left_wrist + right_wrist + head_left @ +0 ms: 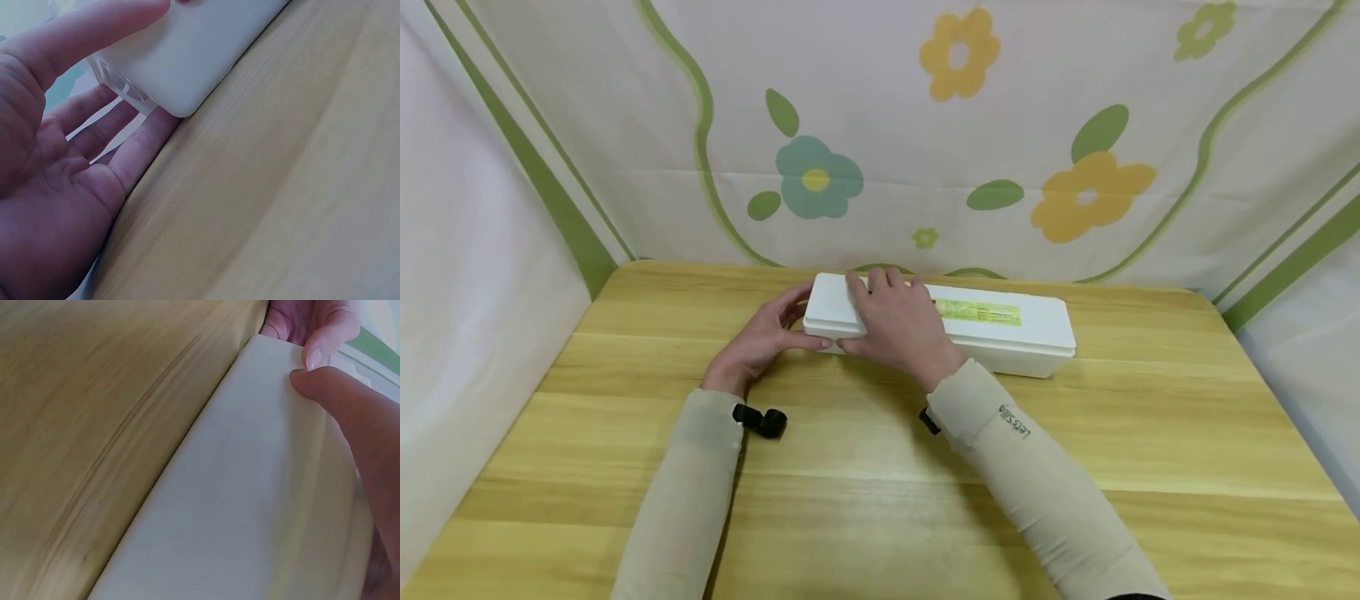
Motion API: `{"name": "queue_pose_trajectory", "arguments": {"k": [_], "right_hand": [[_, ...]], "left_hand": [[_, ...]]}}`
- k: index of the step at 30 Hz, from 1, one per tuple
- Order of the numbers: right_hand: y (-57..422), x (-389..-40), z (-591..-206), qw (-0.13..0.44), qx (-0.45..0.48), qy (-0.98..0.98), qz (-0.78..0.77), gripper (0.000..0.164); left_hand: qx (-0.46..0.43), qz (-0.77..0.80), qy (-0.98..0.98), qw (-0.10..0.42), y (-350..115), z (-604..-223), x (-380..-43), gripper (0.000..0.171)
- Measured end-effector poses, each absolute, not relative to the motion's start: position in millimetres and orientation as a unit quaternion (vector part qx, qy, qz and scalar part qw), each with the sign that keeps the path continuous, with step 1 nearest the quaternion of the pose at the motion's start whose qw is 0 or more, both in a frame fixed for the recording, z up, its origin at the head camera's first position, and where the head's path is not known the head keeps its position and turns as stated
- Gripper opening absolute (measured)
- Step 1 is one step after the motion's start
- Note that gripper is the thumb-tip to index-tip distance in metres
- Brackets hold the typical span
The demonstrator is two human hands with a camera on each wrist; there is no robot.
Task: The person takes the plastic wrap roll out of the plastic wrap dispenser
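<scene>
A long white box (1037, 323) with a lid and a yellow-green label (988, 312) lies crosswise at the back of the table. My left hand (762, 340) grips its left end, thumb along the front side and fingers round the end. In the left wrist view, those fingers reach a slotted part at the end of the white box (181, 59). Spread over the lid's left part, my right hand (897, 321) holds the box with its thumb on the front side. The right wrist view shows both thumbs close together on the white box (231, 462).
The wood-grain table (865, 508) stretches out in front of the box. Close behind it hangs a white curtain (895, 133) with flowers and green lines. More white cloth (467, 275) closes off the left side.
</scene>
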State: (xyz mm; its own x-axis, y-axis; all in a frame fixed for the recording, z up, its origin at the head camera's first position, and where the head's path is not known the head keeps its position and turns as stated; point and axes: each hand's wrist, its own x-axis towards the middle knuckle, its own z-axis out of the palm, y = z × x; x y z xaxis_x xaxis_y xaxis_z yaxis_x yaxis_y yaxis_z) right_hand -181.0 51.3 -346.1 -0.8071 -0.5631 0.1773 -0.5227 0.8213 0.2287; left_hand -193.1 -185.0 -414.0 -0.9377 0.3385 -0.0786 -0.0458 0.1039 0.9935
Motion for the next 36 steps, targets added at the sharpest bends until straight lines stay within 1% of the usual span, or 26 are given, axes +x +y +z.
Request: {"name": "queue_pose_trajectory", "arguments": {"k": [8,18,22,29,36], "right_hand": [[48.1,-179.0,-348.2,0.139,0.287,-0.944,-0.084,0.092],[47.4,-178.9,-351.9,0.145,0.287,-0.942,-0.101,0.096],[47.9,-179.5,-353.0,0.148,0.289,-0.941,-0.101,0.095],[49.8,-179.9,-351.7,0.131,0.296,-0.941,-0.099,0.095],[51.9,-179.2,-351.6,0.144,0.305,-0.936,-0.096,0.095]], "left_hand": [[0.101,0.657,0.734,0.141,-184.0,-413.9,-193.2,0.094],[0.1,0.653,0.738,0.141,-184.3,-412.2,-192.6,0.096],[0.1,0.654,0.736,0.144,-184.2,-411.7,-192.7,0.096],[0.094,0.659,0.73,0.157,-187.1,-412.3,-194.0,0.095],[0.094,0.653,0.733,0.164,-189.2,-411.7,-195.6,0.096]]}}
